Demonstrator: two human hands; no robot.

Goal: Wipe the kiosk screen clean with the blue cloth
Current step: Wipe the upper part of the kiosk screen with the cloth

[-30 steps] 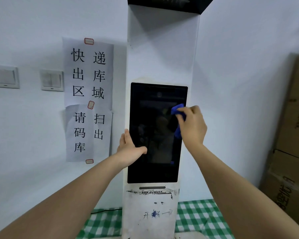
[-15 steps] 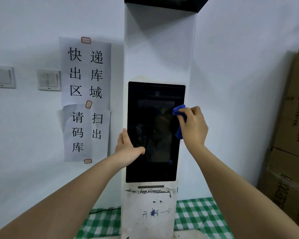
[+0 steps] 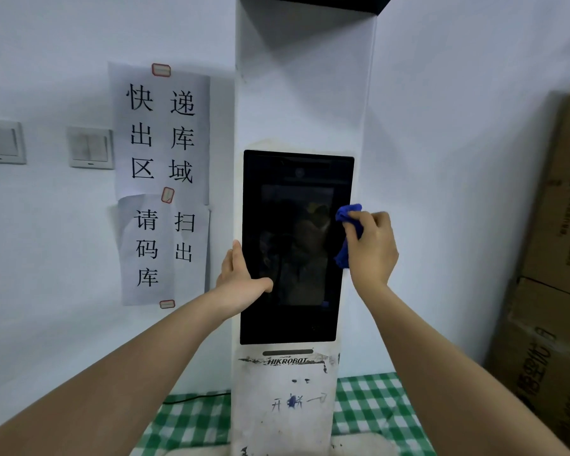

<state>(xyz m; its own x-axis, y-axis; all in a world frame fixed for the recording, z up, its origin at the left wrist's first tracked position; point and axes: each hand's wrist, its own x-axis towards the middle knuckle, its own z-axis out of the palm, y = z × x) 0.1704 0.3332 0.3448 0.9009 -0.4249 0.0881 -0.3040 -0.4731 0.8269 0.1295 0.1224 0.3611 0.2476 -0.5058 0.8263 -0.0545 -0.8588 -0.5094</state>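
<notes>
The blue cloth (image 3: 347, 236) is bunched in the right hand (image 3: 372, 246), whose fingers are curled tight around it, and it presses against the right edge of the kiosk screen (image 3: 293, 245) at about mid-height. The screen is a dark, upright panel set into a white kiosk column (image 3: 305, 93) that stands against the wall, with a scuffed label strip and scribbles below the glass. The left hand (image 3: 242, 278) holds nothing: its palm is flat along the screen's left border, thumb lying across the lower glass, apparently steadying the column. To wipe well from here, I judge the cloth should travel in overlapping passes across the full width, with even, moderate pressure, and with more of the wad spread flat so a wider patch touches the glass. The thumb on the screen may leave a fresh mark, so that spot needs a pass once the bracing hand shifts to the frame. To the left, paper notices (image 3: 162, 133) with printed characters are taped to the wall; a green checked cloth (image 3: 369, 409) covers the surface under the column.
</notes>
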